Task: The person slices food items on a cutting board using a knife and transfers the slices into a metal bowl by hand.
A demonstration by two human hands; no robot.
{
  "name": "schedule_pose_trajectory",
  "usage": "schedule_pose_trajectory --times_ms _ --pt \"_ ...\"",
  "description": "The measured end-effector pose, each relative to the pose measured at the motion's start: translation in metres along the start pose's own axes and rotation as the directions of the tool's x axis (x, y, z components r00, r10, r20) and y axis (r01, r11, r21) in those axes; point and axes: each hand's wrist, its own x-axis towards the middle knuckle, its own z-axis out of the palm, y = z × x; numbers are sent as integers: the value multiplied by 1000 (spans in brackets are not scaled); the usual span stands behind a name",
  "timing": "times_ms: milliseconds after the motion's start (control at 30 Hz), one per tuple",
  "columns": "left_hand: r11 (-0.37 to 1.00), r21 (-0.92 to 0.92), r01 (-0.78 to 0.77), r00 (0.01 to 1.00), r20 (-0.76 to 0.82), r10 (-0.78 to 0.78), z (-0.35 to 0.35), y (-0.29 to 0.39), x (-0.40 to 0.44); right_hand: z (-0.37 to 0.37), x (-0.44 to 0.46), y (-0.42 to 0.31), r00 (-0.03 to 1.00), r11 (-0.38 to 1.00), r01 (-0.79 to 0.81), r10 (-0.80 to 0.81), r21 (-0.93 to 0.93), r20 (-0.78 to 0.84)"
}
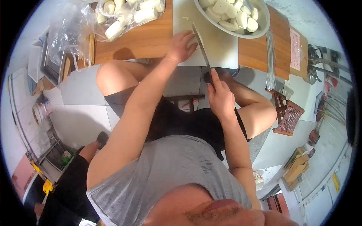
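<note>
My right hand (221, 97) is closed round the handle of a long kitchen knife (203, 51), its blade angled up and left across the white cutting board (224, 51). On the board, left of the blade, my left hand (181, 47) has bent fingers and a thumb close to the metal. Whatever lies under those fingers is hidden or blends with the pale board. A small white sliver (185, 17) rests farther up. At the board's upper right stands a metal bowl (265, 22) with several white, peeled chunks (235, 14) in it.
A clear plastic bag (73, 28) with white pieces (145, 15) sits on the wooden table (124, 45) at left. Thin metal skewers (270, 62) lie to the right. A small folding stool (288, 116) stands on the floor. Another person's leg (88, 150) shows at lower left.
</note>
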Motion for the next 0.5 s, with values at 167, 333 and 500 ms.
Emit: schedule_pose_trajectory --times_ms 167,333,500 --pt "1000 -8 -9 1000 -5 9 0 -1 1 -2 -1 -2 999 999 -20 22 -42 27" --pt "1000 2 -22 1000 -15 22 1 -1 2 0 0 0 999 999 -19 20 -37 34" --pt "999 8 -31 999 -23 32 3 -6 1 3 1 -1 1000 999 -5 6 -50 28"
